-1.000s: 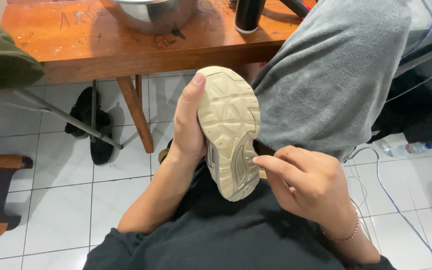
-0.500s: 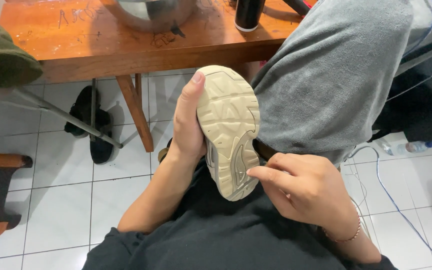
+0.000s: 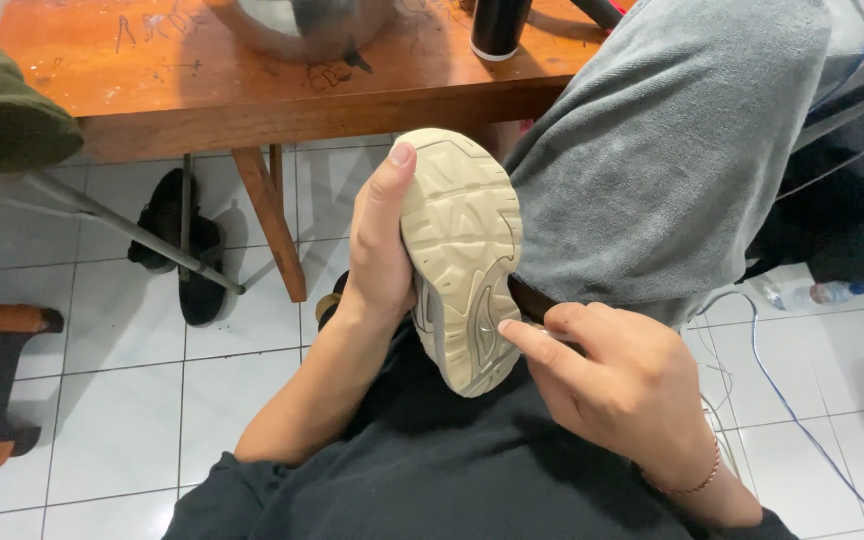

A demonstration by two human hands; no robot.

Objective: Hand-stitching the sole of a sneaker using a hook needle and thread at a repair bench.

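Beige rubber, moulded in angular lugs and grooves: the sole of a shoe (image 3: 462,255) faces the camera, oval, broader at the toe than at the heel. Its long axis runs nearly top to bottom of the view, toe up toward the wooden table (image 3: 202,90), heel down toward the person's dark shirt (image 3: 432,470). The shoe sits on the foot of a leg in soft grey fleece trousers (image 3: 652,150), crossed over the lap.

Left hand (image 3: 377,255) clasps the shoe's left edge, thumb lying flat along the sole rim toward the toe; the other fingers wrap behind and are hidden. Right hand (image 3: 607,385) is loosely curled at the heel side, index fingertip touching the sole near the arch. A dark band at the shoe's collar shows just above that finger; whether the hand pinches anything, I cannot tell. A thin bracelet circles the right wrist.

The upper of the shoe is hidden. On the white tile floor (image 3: 122,400), a pair of black shoes (image 3: 177,250) lies under the table, partly screened by a metal leg. A metal bowl (image 3: 312,25) and a black cylinder (image 3: 500,25) are cut off at the top edge.
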